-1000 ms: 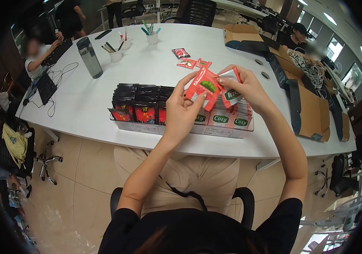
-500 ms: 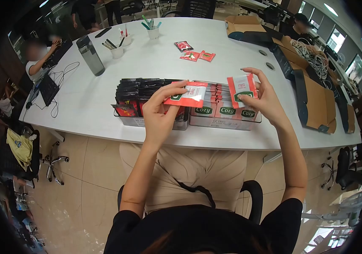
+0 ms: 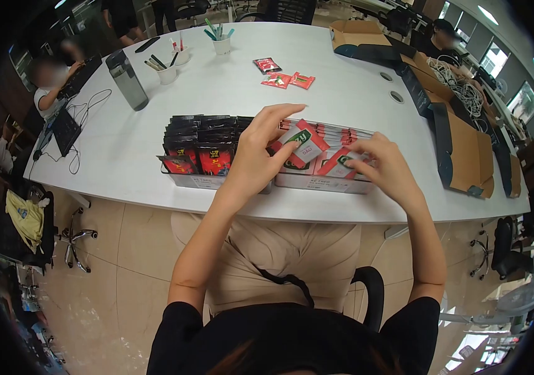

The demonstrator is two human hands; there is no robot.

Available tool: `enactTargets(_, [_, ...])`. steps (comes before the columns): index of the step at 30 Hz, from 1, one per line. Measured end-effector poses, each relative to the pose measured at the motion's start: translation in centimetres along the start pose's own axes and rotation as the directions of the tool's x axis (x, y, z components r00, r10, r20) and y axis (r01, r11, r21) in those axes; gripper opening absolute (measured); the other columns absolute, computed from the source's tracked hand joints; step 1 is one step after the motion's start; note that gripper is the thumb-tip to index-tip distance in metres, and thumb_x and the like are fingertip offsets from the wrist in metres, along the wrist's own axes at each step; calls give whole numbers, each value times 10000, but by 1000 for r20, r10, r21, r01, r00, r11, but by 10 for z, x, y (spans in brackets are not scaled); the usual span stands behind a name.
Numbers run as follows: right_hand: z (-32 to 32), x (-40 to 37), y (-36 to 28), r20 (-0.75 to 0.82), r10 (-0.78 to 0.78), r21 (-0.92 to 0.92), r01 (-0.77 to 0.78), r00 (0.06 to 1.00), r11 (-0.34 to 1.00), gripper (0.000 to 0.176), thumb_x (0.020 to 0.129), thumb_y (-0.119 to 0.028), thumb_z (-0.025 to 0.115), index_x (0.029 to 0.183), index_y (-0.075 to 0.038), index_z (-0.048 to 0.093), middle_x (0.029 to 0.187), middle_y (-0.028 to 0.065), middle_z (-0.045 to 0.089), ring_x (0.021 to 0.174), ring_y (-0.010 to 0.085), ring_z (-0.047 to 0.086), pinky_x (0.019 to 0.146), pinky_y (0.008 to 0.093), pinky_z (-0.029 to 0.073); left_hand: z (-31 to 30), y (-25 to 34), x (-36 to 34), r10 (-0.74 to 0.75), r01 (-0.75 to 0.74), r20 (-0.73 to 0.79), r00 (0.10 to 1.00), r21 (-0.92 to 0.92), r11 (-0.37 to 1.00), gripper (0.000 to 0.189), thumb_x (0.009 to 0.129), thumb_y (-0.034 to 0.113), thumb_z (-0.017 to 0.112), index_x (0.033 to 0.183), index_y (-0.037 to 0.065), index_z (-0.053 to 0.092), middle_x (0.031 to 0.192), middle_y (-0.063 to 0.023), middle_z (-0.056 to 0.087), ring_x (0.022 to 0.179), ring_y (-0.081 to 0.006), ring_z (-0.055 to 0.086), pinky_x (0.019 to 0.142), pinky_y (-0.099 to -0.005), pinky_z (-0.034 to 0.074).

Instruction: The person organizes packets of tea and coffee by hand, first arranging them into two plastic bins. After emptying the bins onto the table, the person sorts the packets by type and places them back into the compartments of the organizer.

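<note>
My left hand (image 3: 257,153) pinches a red and white Cozy tea sachet (image 3: 307,148), tilted, above the right-hand clear bin (image 3: 323,182). A second Cozy sachet (image 3: 337,164) is between the fingers of my right hand (image 3: 387,167), low at the front of the same bin. Upright Cozy sachets stand in rows there, partly hidden by my hands. Beside it, the left-hand bin (image 3: 201,181) holds rows of black and red sachets (image 3: 214,159), and my left wrist covers its right end.
Farther back lie several loose sachets (image 3: 276,80). A grey bottle (image 3: 128,81) and cups of pens (image 3: 222,45) stand at the back left. Open cardboard boxes (image 3: 464,150) line the right edge, near white cables (image 3: 454,81). Other people sit at both sides.
Both hands have lowered their sachets toward the right-hand bin, the right hand moving down and left. The sachet in my left hand has turned and now shows its green label upward.
</note>
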State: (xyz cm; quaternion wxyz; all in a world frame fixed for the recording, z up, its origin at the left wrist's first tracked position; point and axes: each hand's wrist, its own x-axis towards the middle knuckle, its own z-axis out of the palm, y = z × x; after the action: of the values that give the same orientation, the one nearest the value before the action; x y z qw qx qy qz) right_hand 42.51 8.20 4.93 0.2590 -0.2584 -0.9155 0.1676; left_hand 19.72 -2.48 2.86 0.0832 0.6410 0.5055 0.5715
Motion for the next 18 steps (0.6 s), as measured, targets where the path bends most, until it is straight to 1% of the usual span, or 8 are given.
enactTargets(2, [5, 0, -4, 53, -117, -133, 123, 992, 983, 209, 742, -132, 744, 918, -47, 671, 772, 68, 611, 747, 240, 544, 677, 358, 454, -1, 6, 5, -57, 57, 59, 997, -3, 998, 553, 795, -70, 636, 1312, 95, 528, 991, -75, 662, 941, -154, 631, 808, -285, 543])
enactTargets(3, [10, 1, -6, 67, -86, -137, 95, 994, 986, 194, 718, -126, 749, 870, -57, 650, 795, 69, 615, 788, 260, 535, 719, 378, 449, -2, 8, 6, -98, 100, 118, 988, -8, 995, 571, 791, -75, 634, 1321, 104, 516, 981, -84, 663, 927, -164, 639, 806, -294, 544])
enactTargets(5, [15, 3, -3, 61, -145, -186, 154, 988, 971, 192, 709, -125, 754, 846, -63, 634, 793, 65, 620, 779, 257, 535, 716, 377, 447, -3, 8, 7, -140, 132, 249, 958, 50, 990, 597, 778, -87, 628, 1326, 114, 505, 970, -103, 664, 903, -198, 654, 804, -317, 543])
enactTargets(7, [17, 6, -3, 58, -171, -199, 179, 984, 964, 200, 696, -121, 760, 827, -66, 618, 780, 62, 618, 778, 255, 536, 713, 374, 446, -1, 6, 9, -151, 92, 388, 909, 167, 982, 612, 759, -101, 621, 1319, 119, 507, 969, -126, 664, 881, -246, 668, 802, -344, 538])
enactTargets(9, [17, 8, -2, 58, -167, -175, 175, 984, 969, 218, 679, -114, 767, 813, -63, 603, 758, 60, 611, 784, 254, 538, 710, 369, 446, 11, -13, 4, -74, -12, 422, 903, 197, 980, 628, 738, -101, 619, 1318, 110, 499, 975, -135, 666, 877, -289, 665, 791, -367, 531])
enactTargets(12, [23, 9, 4, 108, -156, -152, 172, 982, 973, 242, 648, -103, 781, 796, -65, 593, 874, 45, 616, 822, 252, 532, 735, 386, 438, 17, -13, 0, -15, -150, 420, 908, 357, 922, 599, 730, -43, 622, 1297, 113, 512, 924, -113, 672, 849, -303, 629, 772, -400, 491])
enactTargets(15, [17, 16, -10, 127, -158, -320, 191, 979, 928, 428, 592, -129, 819, 968, -102, 618, 1113, 65, 596, 958, 258, 542, 818, 407, 436, 16, -8, 2, 83, -332, 429, 899, 546, 769, 525, 753, 29, 610, 1268, 89, 530, 856, -70, 659, 859, -235, 578, 772, -352, 431])
enactTargets(18, [20, 29, -16, 58, -190, -342, 198, 980, 918, 788, 533, -176, 858, 1252, -160, 534, 1300, 85, 505, 1128, 274, 516, 939, 433, 410, 19, -12, 4, 98, -354, 403, 910, 633, 688, 449, 754, 50, 605, 1198, 84, 548, 921, -55, 615, 924, -223, 565, 805, -341, 409])
